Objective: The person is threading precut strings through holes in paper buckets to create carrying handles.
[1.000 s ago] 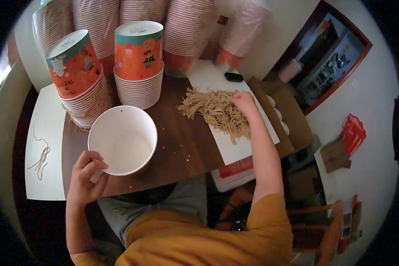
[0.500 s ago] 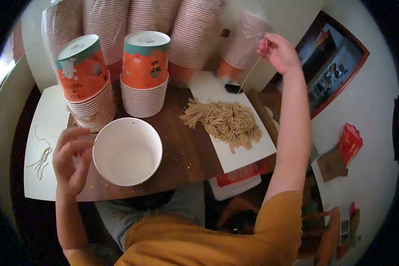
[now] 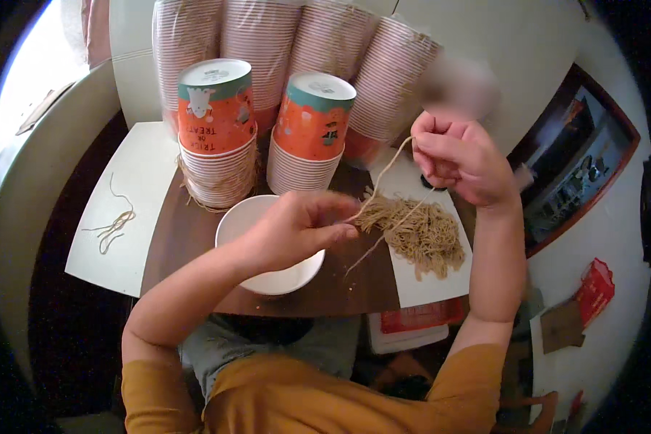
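A length of beige string (image 3: 385,176) runs between my two hands. My left hand (image 3: 304,220) pinches it between thumb and fingers, reaching over an open white paper bucket (image 3: 289,281) and hiding part of its rim. Higher up on the right, my right hand (image 3: 459,159) grips the string with fingers curled in. A loose tail from that hand dangles down past the pile. Beyond my left fingertips lies a tangled heap of beige strings (image 3: 427,239) on a white board (image 3: 430,291).
Two stacks of upturned orange and green paper buckets, a left one (image 3: 217,119) with strings round it and a right one (image 3: 311,130), stand behind the bucket. Tall wrapped stacks (image 3: 260,50) rise behind. A few strings (image 3: 116,228) lie on a white panel (image 3: 94,264) at left.
My right hand has come down and nearer, drawing the string from the heap. My left hand has moved right, from beside the bucket to over it, and now pinches the string.
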Tool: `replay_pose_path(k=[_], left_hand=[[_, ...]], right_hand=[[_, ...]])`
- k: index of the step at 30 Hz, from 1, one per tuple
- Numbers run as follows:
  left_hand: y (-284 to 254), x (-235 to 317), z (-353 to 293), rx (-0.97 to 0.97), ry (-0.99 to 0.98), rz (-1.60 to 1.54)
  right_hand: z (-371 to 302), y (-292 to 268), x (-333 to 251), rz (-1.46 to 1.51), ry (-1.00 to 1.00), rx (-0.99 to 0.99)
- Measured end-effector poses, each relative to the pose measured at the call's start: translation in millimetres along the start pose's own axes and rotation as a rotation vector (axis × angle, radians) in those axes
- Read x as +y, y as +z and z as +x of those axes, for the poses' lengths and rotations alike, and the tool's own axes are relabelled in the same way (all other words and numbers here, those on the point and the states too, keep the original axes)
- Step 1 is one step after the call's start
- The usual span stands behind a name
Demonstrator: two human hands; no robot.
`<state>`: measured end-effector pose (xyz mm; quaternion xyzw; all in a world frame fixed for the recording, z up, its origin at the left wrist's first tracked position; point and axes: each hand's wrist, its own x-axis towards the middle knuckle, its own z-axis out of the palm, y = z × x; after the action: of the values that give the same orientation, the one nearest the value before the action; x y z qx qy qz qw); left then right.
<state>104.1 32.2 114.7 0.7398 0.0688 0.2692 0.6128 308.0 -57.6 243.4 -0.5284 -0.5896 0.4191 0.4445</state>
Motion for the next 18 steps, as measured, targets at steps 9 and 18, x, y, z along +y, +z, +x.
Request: replay_pose_path(k=[9,18], left_hand=[[-25.2,16.8,-32.2,0.037,-0.349,0.302],[-35.6,40.0,-12.6,0.011,-0.127,0.541]], right_hand=[[21.6,-5.1,68.0,-0.315,-0.028,0.096],[31.4,89.3,106.4,0.543,-0.082,-0.466]])
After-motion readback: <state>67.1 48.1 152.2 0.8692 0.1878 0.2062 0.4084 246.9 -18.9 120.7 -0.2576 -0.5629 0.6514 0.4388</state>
